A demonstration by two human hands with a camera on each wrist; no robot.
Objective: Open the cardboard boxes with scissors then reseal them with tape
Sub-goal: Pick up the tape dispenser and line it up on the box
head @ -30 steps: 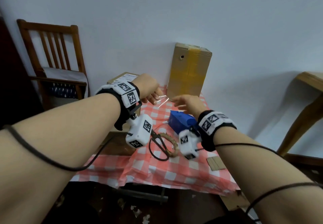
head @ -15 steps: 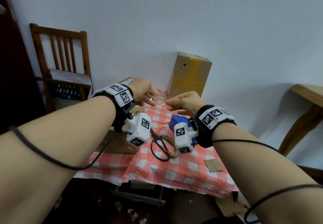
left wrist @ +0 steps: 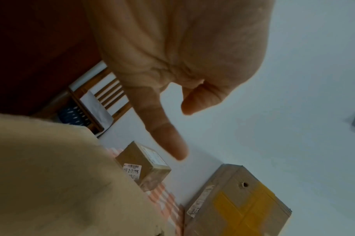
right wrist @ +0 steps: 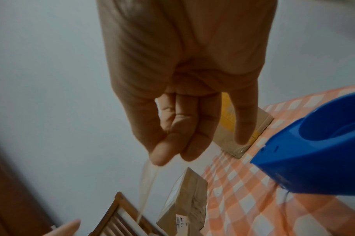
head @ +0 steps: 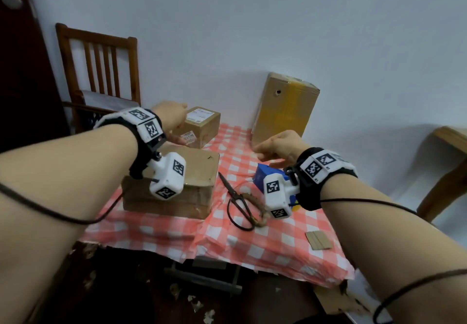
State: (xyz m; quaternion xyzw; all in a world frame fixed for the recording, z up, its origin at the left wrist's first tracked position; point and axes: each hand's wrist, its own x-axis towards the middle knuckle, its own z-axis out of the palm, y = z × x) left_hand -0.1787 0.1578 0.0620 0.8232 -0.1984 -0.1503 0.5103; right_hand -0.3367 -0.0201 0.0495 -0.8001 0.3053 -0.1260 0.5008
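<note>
My right hand point(head: 273, 146) point(right wrist: 172, 153) hovers above the blue tape dispenser point(head: 262, 174) point(right wrist: 313, 151), pinching a strip of clear tape point(right wrist: 150, 183) between thumb and fingers. The strip runs down and left toward my left hand point(head: 171, 124) point(left wrist: 178, 127). That hand reaches with a straight finger over the far edge of the flat cardboard box point(head: 192, 167) point(left wrist: 51, 175). Whether it touches the tape is hidden. Black scissors point(head: 237, 202) lie on the cloth between the flat box and the dispenser.
A small labelled box point(head: 202, 126) point(left wrist: 144, 162) stands behind the flat one. A tall box with yellow tape point(head: 285, 111) point(left wrist: 239, 204) leans at the wall. A rope ring point(head: 260, 210) and cardboard scrap point(head: 318, 240) lie on the checked cloth point(head: 252, 242). A wooden chair point(head: 101, 70) stands left.
The hands have moved apart. My left hand has dropped down and left to the flat box's far edge, and the right hand has drawn back with the tape.
</note>
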